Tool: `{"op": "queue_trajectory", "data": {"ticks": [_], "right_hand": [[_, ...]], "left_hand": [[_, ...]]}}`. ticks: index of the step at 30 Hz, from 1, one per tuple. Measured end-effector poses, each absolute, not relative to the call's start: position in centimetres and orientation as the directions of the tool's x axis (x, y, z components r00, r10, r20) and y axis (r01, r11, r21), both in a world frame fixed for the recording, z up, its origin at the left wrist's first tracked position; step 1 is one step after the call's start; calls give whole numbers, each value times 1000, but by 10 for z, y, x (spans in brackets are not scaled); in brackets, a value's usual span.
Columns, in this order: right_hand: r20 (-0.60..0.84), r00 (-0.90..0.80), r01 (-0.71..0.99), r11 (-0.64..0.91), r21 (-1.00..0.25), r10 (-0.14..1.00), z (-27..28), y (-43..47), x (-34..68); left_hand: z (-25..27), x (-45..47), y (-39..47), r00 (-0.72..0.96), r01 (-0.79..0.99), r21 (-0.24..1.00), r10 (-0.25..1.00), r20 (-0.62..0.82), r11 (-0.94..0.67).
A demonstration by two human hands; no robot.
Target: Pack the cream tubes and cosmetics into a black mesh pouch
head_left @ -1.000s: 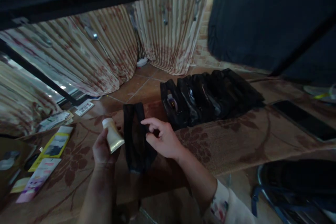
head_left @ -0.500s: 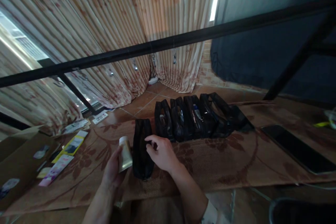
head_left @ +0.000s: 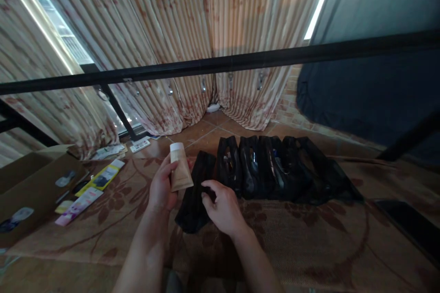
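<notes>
In my left hand [head_left: 164, 185] is a beige squeeze tube [head_left: 180, 171] with a white cap, held cap-up, thumb across its front. My right hand [head_left: 222, 206] has its thumb and index finger curled in a pinch at the right edge of a black pouch [head_left: 192, 208]. That pouch lies slanted on the patterned cloth, just right of the tube, and its inside is too dark to make out. Right of it stands a row of similar black pouches [head_left: 249, 176], several with their tops open and small items showing inside.
A cardboard box [head_left: 30, 183] stands at the left. Beside it lie a pink-and-white packet [head_left: 79, 205] and a yellow packet [head_left: 101, 177]. A dark flat phone-like slab [head_left: 409, 229] is at the right. A black rail [head_left: 192, 67] crosses before the curtains [head_left: 172, 18].
My left hand has raised the tube and turned its front more towards me. The single black pouch has gone from upright to slanted, with my right hand still at its edge. The view has shifted.
</notes>
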State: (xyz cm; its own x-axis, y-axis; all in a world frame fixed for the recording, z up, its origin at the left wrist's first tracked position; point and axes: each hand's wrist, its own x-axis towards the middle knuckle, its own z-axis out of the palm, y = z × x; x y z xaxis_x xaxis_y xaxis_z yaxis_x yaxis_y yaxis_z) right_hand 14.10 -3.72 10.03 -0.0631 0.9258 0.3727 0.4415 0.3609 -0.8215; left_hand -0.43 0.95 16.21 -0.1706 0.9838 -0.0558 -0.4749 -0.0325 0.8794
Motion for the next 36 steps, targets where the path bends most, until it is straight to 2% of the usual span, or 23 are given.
{"op": "queue_trajectory", "data": {"ticks": [6, 12, 19, 27, 30, 36], "right_hand": [[373, -129, 408, 392, -825, 919, 103, -43, 142], [340, -191, 387, 389, -836, 921, 106, -51, 141], [331, -214, 426, 392, -815, 919, 108, -54, 137], [371, -188, 416, 416, -809, 909, 106, -51, 127], [390, -184, 407, 431, -805, 902, 102, -48, 126], [421, -146, 409, 442, -798, 895, 93, -40, 126]], "left_hand": [[157, -9, 7, -176, -574, 816, 984, -37, -72], [149, -17, 9, -130, -705, 710, 983, -130, 0], [144, -18, 4, -160, -753, 656, 980, -119, -43], [142, -20, 0, -150, -819, 573, 952, -266, 32], [138, -20, -1, -179, -798, 601, 938, -296, 37], [130, -14, -1, -266, -655, 754, 916, -301, 58]]}}
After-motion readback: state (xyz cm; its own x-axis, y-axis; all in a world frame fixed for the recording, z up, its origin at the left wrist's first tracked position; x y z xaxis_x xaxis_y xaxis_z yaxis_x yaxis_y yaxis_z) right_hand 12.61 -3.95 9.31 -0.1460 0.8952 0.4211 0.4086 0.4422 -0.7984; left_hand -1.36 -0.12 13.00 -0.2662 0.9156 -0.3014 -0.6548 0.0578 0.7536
